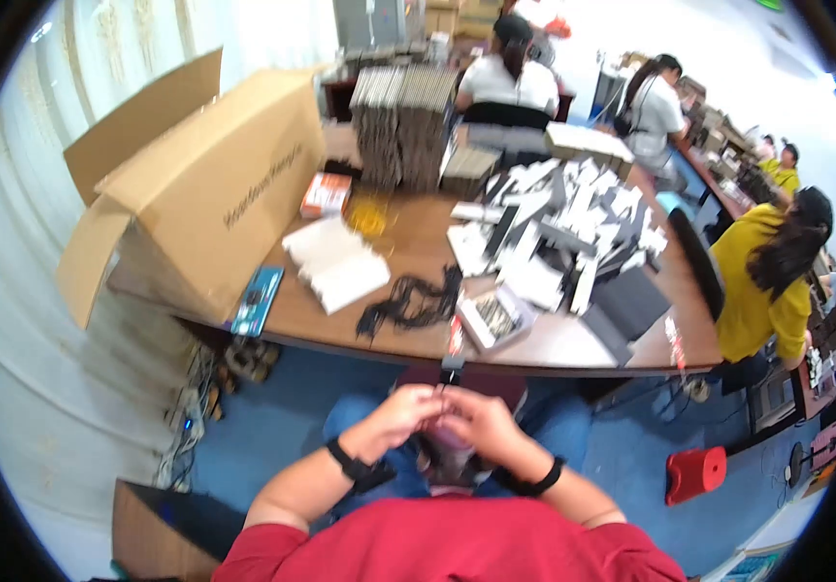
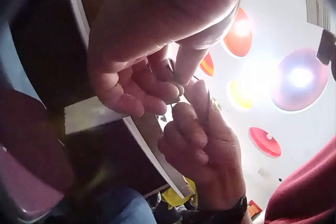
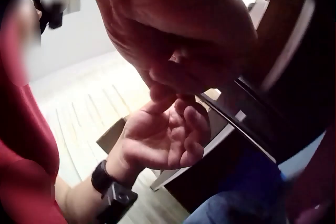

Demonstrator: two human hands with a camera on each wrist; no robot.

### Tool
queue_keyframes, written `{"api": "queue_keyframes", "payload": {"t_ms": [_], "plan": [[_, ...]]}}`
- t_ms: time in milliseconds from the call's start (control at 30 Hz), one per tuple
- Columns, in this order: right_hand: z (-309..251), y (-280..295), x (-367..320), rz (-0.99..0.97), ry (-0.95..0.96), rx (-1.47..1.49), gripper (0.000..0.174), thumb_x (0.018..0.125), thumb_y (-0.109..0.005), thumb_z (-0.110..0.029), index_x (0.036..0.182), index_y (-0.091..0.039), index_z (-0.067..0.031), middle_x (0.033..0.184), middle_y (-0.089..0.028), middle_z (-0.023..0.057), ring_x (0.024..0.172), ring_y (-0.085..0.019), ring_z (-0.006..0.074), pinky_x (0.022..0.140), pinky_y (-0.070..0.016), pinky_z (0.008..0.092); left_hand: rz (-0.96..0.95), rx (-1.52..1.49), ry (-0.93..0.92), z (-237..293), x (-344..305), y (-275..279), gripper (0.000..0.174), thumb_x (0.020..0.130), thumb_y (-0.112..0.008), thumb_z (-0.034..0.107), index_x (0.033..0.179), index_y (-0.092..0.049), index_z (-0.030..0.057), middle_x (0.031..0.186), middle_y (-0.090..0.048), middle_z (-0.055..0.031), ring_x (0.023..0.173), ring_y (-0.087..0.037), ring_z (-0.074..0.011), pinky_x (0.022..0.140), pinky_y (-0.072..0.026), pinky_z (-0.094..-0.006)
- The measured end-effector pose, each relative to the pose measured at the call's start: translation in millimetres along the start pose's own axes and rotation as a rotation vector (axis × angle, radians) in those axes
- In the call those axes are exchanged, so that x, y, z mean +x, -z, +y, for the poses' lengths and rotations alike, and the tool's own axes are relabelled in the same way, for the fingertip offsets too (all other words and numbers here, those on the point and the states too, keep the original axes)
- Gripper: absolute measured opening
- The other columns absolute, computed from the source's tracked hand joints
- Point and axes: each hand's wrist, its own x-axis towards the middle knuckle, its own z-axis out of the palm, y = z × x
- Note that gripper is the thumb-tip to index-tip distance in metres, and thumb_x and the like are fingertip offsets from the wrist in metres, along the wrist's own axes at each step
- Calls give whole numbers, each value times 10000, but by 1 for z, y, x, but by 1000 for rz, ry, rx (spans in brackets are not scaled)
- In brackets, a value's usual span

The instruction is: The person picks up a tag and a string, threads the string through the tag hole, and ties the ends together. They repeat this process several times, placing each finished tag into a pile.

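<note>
Table (image 1: 418, 242) — open carton (image 1: 214, 184), left hand (image 1: 400, 417), right hand (image 1: 481, 422)

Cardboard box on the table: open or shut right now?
Open. In the head view the cardboard box has its flaps folded outward at the end on the picture's left; its inside cannot be seen.

- The left hand (image 1: 400, 415) and the right hand (image 1: 481, 423) are held together low before the chest, with their fingertips met.
- The fingers of both hands are curled inward.
- Both forearms are angled inward from bent elbows.
</note>
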Motion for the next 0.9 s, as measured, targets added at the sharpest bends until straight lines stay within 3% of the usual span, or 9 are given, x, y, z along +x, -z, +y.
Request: {"api": "queue_keyframes", "payload": {"t_ms": [67, 133, 400, 533, 567, 667, 700, 800, 900], "plan": [[-13, -1, -1, 67, 37, -382, 363, 718, -734, -241, 1044, -658, -101, 808, -681, 95, 690, -669, 265, 582, -540, 348, -77, -48, 85, -11, 4, 14, 158, 932, -537, 146, 1002, -616, 29, 929, -655, -67, 810, -639, -140, 698, -519, -274], [-14, -2, 0, 105, 118, -487, 224, 739, -695, -221, 940, -674, -125, 710, -665, 56, 608, -656, 224, 505, -514, 329, -49, -50, 155, -8, 1, 9, 150, 927, -537, 165, 984, -606, 44, 963, -642, -59, 909, -606, -171, 819, -477, -335], [-1, -4, -7, 147, 197, -493, 108, 832, -577, -203, 793, -636, -121, 645, -636, 84, 576, -640, 227, 464, -476, 340, -153, -377, 274, 7, -18, -3, 215, 912, -474, 88, 1064, -589, -12, 1060, -629, -141, 975, -603, -264, 884, -469, -408], [-5, 7, -8, 70, 125, -294, 116, 857, -577, -167, 859, -648, -76, 668, -639, 103, 578, -642, 197, 484, -479, 303, 22, 471, -146, -1, -18, 0, 241, 877, -575, 74, 1110, -589, 9, 1063, -621, -110, 950, -602, -182, 898, -444, -310], [-7, 10, -6, 68, 113, -201, 115, 862, -586, -152, 885, -653, -62, 675, -641, 101, 571, -642, 178, 489, -482, 285, 142, 662, -242, -3, -17, -1, 309, 841, -628, 38, 1146, -579, 34, 957, -609, -49, 908, -584, -130, 864, -449, -265], [-38, 31, -2, -206, -256, 293, 132, 904, -567, -134, 925, -648, -31, 678, -624, 47, 556, -597, 90, 503, -472, 240, 3, 663, -585, 15, -20, -30, 293, 846, -622, 39, 1136, -578, 48, 884, -578, -2, 886, -572, -98, 828, -454, -229], [-39, 33, -2, -209, -300, 374, 145, 930, -546, -131, 926, -645, -25, 685, -591, -11, 572, -548, 43, 516, -464, 216, -140, 518, -449, 15, -19, -28, 260, 867, -605, 48, 1124, -575, 35, 925, -591, 13, 898, -560, -76, 823, -453, -223], [-41, 39, -2, -207, -327, 397, 156, 938, -530, -125, 929, -646, -21, 704, -600, -15, 577, -552, 37, 526, -466, 203, -230, 298, -143, 5, -17, -21, 239, 890, -577, 47, 1128, -572, 23, 969, -600, 10, 917, -553, -74, 841, -448, -232], [-38, 38, -8, -89, -149, 109, 130, 885, -568, -140, 907, -647, -39, 717, -636, 76, 609, -619, 198, 556, -485, 302, -245, 317, -185, -1, -18, -21, 222, 913, -556, 54, 1130, -574, 7, 1013, -609, -14, 936, -554, -70, 825, -457, -238]]}}
